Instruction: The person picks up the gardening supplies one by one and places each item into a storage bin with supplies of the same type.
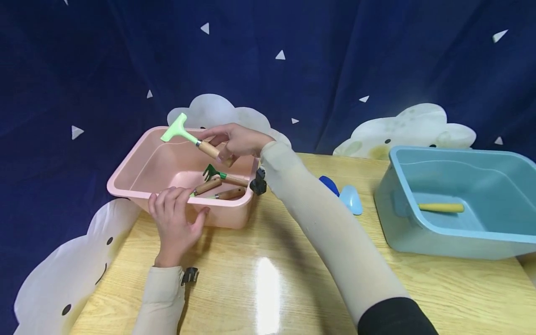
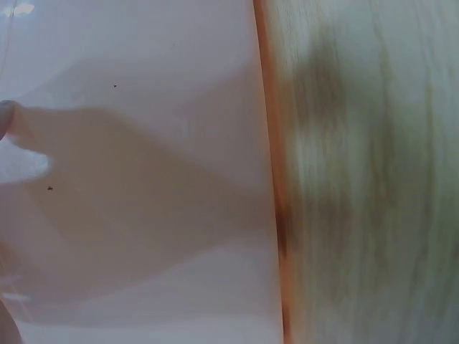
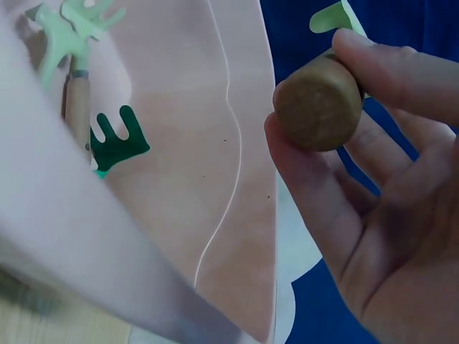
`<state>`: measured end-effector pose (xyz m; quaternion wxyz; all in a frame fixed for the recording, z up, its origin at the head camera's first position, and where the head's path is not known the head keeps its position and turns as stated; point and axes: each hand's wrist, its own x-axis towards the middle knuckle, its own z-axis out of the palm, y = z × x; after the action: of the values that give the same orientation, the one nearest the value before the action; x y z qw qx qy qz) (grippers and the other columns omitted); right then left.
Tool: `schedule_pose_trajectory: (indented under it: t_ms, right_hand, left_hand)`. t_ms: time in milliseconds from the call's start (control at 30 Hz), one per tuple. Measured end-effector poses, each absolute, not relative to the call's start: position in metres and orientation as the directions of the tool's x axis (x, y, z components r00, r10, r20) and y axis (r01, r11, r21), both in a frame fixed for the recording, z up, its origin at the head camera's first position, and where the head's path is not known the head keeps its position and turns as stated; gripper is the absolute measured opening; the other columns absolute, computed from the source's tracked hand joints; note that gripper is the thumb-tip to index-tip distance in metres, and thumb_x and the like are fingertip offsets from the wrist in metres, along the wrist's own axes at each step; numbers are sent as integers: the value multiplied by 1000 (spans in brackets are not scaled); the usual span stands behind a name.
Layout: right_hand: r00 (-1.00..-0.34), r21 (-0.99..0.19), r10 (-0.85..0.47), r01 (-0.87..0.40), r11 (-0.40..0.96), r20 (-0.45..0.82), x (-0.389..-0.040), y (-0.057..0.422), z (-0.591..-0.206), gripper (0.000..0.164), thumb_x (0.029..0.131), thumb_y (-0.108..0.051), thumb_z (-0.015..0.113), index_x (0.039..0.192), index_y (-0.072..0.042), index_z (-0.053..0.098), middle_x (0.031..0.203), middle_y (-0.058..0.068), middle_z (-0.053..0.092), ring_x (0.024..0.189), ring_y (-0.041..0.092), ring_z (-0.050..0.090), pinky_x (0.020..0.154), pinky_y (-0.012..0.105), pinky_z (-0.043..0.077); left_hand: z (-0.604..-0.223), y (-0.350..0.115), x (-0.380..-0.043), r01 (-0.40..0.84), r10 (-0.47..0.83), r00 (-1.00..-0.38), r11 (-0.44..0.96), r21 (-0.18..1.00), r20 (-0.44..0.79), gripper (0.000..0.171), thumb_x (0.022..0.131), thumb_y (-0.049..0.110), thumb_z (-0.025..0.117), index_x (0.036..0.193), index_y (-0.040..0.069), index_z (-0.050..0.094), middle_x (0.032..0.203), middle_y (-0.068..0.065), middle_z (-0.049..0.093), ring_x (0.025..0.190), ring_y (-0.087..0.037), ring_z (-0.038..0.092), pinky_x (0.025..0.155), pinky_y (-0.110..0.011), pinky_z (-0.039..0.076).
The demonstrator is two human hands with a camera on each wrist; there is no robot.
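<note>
My right hand (image 1: 240, 141) pinches the wooden handle of a toy garden hoe (image 1: 177, 129) with a light green, T-shaped head. The hoe is tilted above the pink bin (image 1: 228, 215), head toward the left; the round end of its handle (image 3: 319, 107) faces the right wrist camera. With its fingers over the near rim and its thumb outside, my left hand (image 1: 176, 223) grips that bin. Inside lie a dark green toy fork (image 1: 211, 171) and two wooden-handled tools, whose light green heads (image 3: 63, 39) show in the right wrist view.
A blue bin (image 1: 385, 218) stands at the right with a yellow handle-like piece (image 1: 441, 207) inside. Between the bins, a dark blue piece (image 1: 329, 184) and a light blue scoop-like piece (image 1: 351, 200) lie on the wooden table (image 1: 234, 284), partly behind my right arm. A dark blue curtain hangs behind.
</note>
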<state>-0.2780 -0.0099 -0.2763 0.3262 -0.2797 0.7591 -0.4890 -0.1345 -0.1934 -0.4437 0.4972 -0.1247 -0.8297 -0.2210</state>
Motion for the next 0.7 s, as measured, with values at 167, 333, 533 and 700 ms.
schedule_pose_trajectory:
  t_ms: [167,333,533,700]
  right_hand:
    - [-629,-913,-744,-131,387,-225,-278,-9,-277,72,82,15,58,142,-25,54,130,7,62,95,20,60,66,29,52]
    - [-623,-923,-755,-134,362,-205,-277,-9,-278,77,79,16,59,142,-28,54,128,4,64,97,18,58,64,28,49]
    - [-628,-938,-760,-134,319,-168,-278,-12,-281,76,78,17,61,143,-23,54,134,7,63,107,25,61,67,28,50]
    - [-675,-915,-728,-211,345,-119,-280,-9,-282,65,86,9,65,145,-17,51,149,7,53,131,27,56,95,29,52]
  left_hand:
    - [-444,-194,-134,419,-15,-481,874,245,876,53,75,33,70,119,5,63,113,-17,59,114,-37,44,117,-49,12]
    - [-445,-195,-133,414,-11,-487,878,241,873,53,75,33,70,120,5,63,113,-17,59,114,-37,45,117,-49,13]
    - [-445,-194,-133,406,-9,-495,881,241,869,53,76,35,70,119,5,63,112,-17,59,114,-36,45,118,-48,12]
    - [-443,-194,-133,407,-6,-495,882,238,869,53,76,34,69,120,5,63,113,-17,59,115,-36,45,119,-47,11]
